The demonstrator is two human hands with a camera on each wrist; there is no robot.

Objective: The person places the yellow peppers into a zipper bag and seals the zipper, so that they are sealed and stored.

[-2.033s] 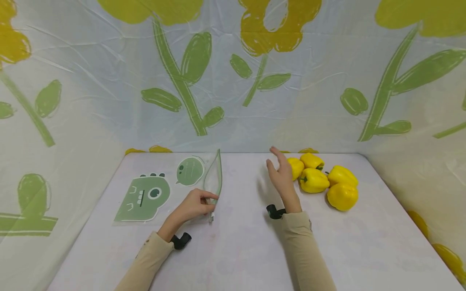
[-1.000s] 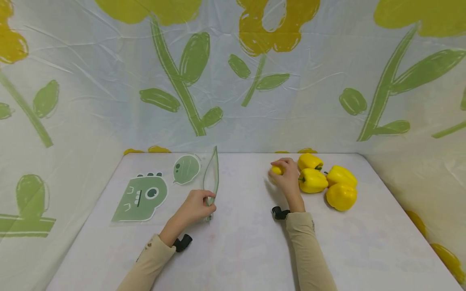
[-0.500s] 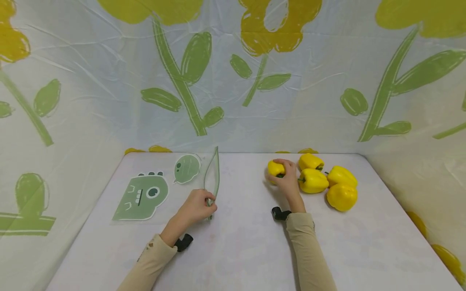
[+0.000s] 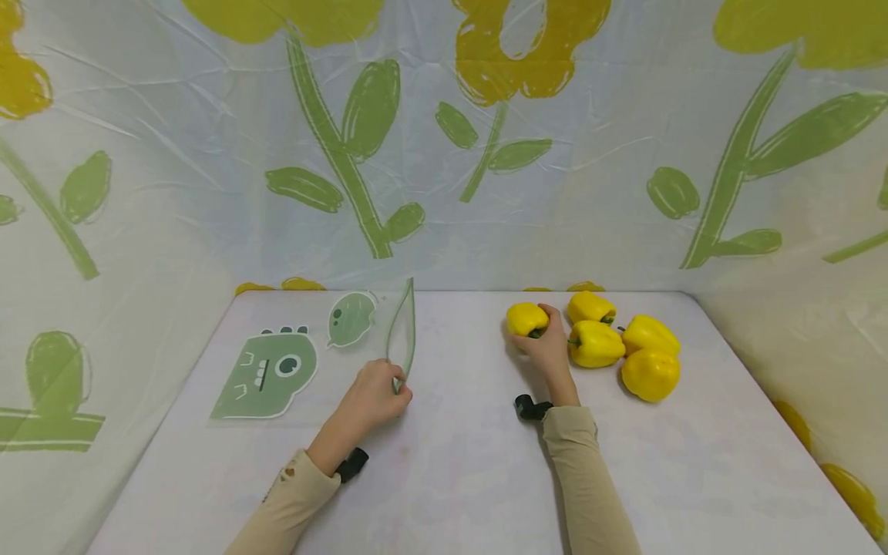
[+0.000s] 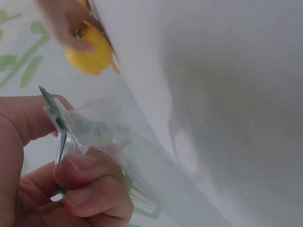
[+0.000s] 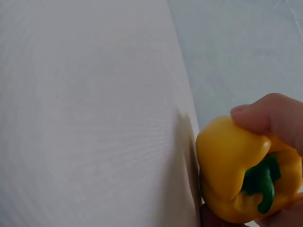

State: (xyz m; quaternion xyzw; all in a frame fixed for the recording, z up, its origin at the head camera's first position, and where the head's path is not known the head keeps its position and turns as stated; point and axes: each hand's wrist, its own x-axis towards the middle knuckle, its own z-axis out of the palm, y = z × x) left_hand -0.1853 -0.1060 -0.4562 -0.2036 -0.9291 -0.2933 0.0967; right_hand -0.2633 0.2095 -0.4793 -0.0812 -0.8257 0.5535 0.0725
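Note:
A clear zip bag [image 4: 347,362] with a green dinosaur print lies at the left of the table, its green-edged mouth [image 4: 412,324] spread apart. My left hand [image 4: 377,391] pinches the near end of that mouth; the left wrist view shows the slider [image 5: 57,113] between thumb and fingers. My right hand [image 4: 549,351] grips a yellow bell pepper [image 4: 525,317] by its sides. In the right wrist view the green stem of this pepper [image 6: 227,161] faces the camera. Whether the pepper touches the table I cannot tell.
Several more yellow bell peppers [image 4: 597,344] sit grouped right of my right hand, the closest almost touching it. A white tabletop [image 4: 458,462] stretches between bag and peppers. Behind it hangs a flower-patterned cloth [image 4: 444,231].
My right hand came down from above, took hold of the leftmost pepper and turned it, bringing it slightly left of the group. My left hand stays on the bag's mouth.

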